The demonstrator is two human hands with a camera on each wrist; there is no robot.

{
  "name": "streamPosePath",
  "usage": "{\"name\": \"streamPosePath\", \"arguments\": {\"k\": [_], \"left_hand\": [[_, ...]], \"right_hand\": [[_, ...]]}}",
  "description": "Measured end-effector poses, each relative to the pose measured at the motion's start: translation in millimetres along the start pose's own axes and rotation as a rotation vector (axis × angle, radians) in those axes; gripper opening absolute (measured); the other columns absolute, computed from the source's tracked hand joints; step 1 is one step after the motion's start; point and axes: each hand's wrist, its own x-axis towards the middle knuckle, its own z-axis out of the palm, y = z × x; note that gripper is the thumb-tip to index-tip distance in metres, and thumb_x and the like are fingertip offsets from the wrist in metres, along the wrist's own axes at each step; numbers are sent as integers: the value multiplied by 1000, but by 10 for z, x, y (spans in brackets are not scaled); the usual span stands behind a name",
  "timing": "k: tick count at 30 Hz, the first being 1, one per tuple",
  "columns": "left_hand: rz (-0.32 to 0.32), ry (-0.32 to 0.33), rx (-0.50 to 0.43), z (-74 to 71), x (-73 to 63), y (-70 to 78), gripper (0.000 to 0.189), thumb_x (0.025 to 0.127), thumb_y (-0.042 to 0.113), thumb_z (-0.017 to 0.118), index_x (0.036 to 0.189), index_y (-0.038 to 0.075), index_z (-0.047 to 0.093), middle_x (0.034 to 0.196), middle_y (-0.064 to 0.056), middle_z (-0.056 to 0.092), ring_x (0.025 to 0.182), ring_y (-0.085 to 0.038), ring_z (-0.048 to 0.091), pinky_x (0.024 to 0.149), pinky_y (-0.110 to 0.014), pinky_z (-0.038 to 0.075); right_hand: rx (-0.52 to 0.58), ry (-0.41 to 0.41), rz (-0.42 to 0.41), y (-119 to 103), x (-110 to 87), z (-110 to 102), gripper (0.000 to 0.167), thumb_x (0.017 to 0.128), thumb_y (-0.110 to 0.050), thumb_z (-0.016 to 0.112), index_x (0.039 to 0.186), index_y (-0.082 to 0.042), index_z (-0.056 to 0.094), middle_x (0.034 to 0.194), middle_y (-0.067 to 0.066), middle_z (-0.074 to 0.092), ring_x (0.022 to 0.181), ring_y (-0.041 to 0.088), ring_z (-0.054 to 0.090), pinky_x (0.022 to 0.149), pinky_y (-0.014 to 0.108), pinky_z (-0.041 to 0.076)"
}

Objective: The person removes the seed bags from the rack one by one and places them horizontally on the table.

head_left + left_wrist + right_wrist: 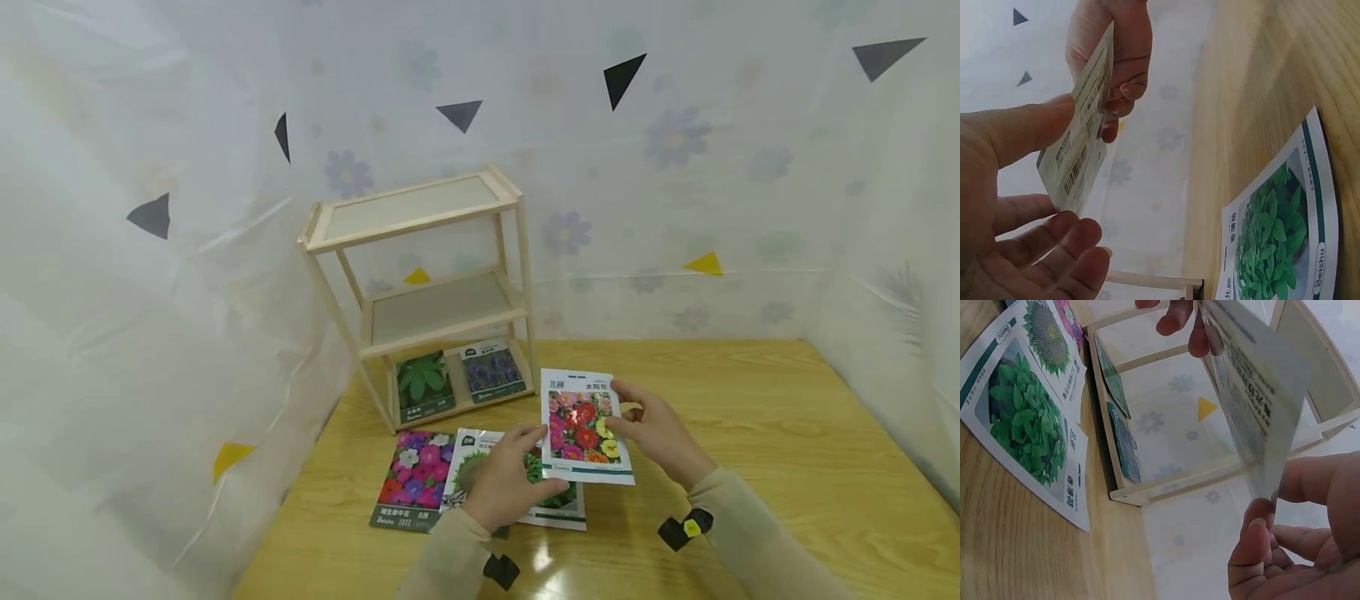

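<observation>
A seed packet [584, 427] with red, pink and yellow flowers is held up above the table. My right hand [660, 433] pinches its right edge between thumb and fingers. At the packet's lower left corner is my left hand [510, 477], its thumb and fingertips at the edges without a visible grip. Barcode and print show on the packet's back [1079, 156] in the left wrist view. Below lie a green-leaf packet [1029, 419], a cactus packet [1047, 337] and a colourful flower packet [416, 475], overlapped or partly hidden by the left hand.
A wooden shelf rack [442, 329] with three tiers stands at the back left. Its bottom tier carries a leaf packet [424, 385] and a purple flower packet [492, 371]. Behind the wooden table [750, 417] hangs a patterned curtain [750, 200].
</observation>
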Motion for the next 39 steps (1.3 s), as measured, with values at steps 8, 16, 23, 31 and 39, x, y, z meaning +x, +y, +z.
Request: {"name": "streamPosePath", "arguments": {"k": [8,16,23,31,39], "left_hand": [[25,-24,161,106,7,-10,75,82,46,73,144,15,46,141,1,46,125,-19,48,98,-36,46],[39,-38,279,162,-2,-29,68,83,47,72,139,13,52,140,-3,50,129,-20,46,103,-38,42],[88,-38,355,222,7,8,65,85,46,71,137,12,54,139,-3,52,127,-20,48,104,-36,40],[92,-111,393,343,43,14,64,85,47,70,138,15,54,138,-3,52,128,-18,47,103,-34,41],[158,-119,433,442,61,26,60,85,46,71,132,12,59,134,-4,56,125,-19,51,104,-34,41]], "right_hand": [[-33,-28,54,97,-16,-20,75,93,-26,66,152,-7,25,138,19,37,81,27,54,69,38,49],[-60,-23,80,175,-22,-6,83,90,-30,69,154,-8,20,133,20,38,76,22,48,60,34,45],[-136,-26,65,261,-31,-29,83,92,-28,67,154,-5,17,128,19,42,76,24,51,59,34,47],[-163,-27,85,300,-122,-104,86,90,-33,69,152,-1,20,128,21,42,79,24,52,64,38,49],[-267,-12,113,347,-232,-141,85,89,-36,70,150,2,25,143,28,32,86,24,55,69,34,49]]}}
